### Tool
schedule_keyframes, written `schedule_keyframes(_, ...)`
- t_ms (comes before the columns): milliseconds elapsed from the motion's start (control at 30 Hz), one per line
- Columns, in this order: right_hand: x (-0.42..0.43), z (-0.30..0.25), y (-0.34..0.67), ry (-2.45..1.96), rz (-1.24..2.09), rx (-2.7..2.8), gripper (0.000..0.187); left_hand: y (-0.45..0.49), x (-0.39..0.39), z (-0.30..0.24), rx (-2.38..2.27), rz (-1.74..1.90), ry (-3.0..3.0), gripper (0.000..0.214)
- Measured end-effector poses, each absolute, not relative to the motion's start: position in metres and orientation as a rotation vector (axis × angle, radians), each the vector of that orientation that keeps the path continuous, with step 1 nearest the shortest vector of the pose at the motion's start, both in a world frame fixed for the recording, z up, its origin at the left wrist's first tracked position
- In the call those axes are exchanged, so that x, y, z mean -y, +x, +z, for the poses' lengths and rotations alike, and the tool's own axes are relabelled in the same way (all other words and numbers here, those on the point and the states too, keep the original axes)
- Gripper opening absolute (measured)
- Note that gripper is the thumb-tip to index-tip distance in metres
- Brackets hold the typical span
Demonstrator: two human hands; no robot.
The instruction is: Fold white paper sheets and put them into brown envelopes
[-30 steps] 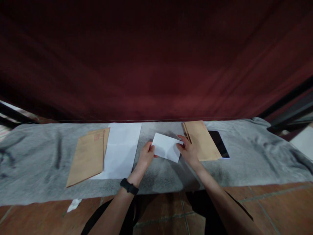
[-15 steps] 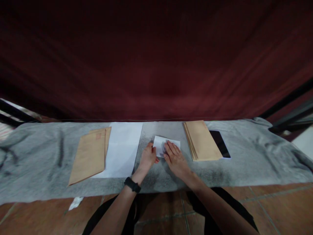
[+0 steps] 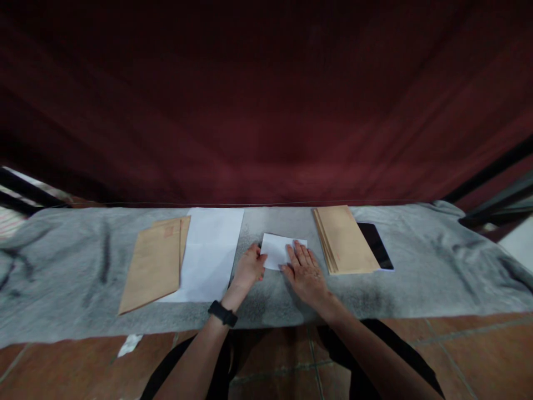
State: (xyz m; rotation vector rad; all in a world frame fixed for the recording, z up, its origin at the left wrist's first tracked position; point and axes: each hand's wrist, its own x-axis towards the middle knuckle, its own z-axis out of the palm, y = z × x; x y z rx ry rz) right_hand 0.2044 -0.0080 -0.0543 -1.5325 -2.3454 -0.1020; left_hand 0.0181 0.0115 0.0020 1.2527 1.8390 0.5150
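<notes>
A small folded sheet of white paper [image 3: 275,251] lies on the grey cloth in front of me. My left hand [image 3: 250,265], with a dark watch on its wrist, pinches the paper's left edge between thumb and fingers. Flat on the right part of the paper rests my right hand [image 3: 306,273], its fingers stretched out and slightly spread. Left of my left hand is a larger stack of white paper [image 3: 210,253], partly covered by brown envelopes [image 3: 154,266].
On the right lies a stack of brown envelopes [image 3: 347,241], overlapping a dark-screened tablet or phone [image 3: 376,244]. Grey cloth [image 3: 433,266] covers the bench. Behind it hangs a dark red curtain [image 3: 266,122]. A white scrap [image 3: 130,344] lies on the tiled floor.
My right hand has slid right across the folded paper, uncovering more of its middle. My left hand has shifted slightly left and down, still at the left edge.
</notes>
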Motion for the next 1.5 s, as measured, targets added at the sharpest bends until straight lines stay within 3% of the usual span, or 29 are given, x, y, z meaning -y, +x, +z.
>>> schedule_keyframes(200,0.006,-0.051,0.216,-1.515,-0.094,2.408,0.056,0.012,-0.01,0.008,-1.865,0.393,1.271,0.003)
schedule_keyframes(433,0.007,-0.05,0.218,-1.519,-0.106,2.428,0.056,0.023,-0.003,0.018,-2.219,0.417,1.692,0.021)
schedule_keyframes(567,0.006,-0.051,0.216,-1.53,-0.128,2.436,0.055,0.05,0.003,0.001,-1.89,0.617,2.208,0.039)
schedule_keyframes(667,0.007,-0.052,0.216,-1.537,-0.158,2.436,0.052,0.065,0.006,-0.017,-1.75,0.509,2.41,0.053)
schedule_keyframes(800,0.011,-0.056,0.217,-1.518,-0.206,2.411,0.052,0.068,0.007,-0.031,-1.842,0.361,2.4,0.064)
schedule_keyframes(1500,0.022,-0.065,0.221,-1.477,-0.322,2.242,0.071,0.057,0.003,-0.035,-2.142,0.3,2.236,0.071)
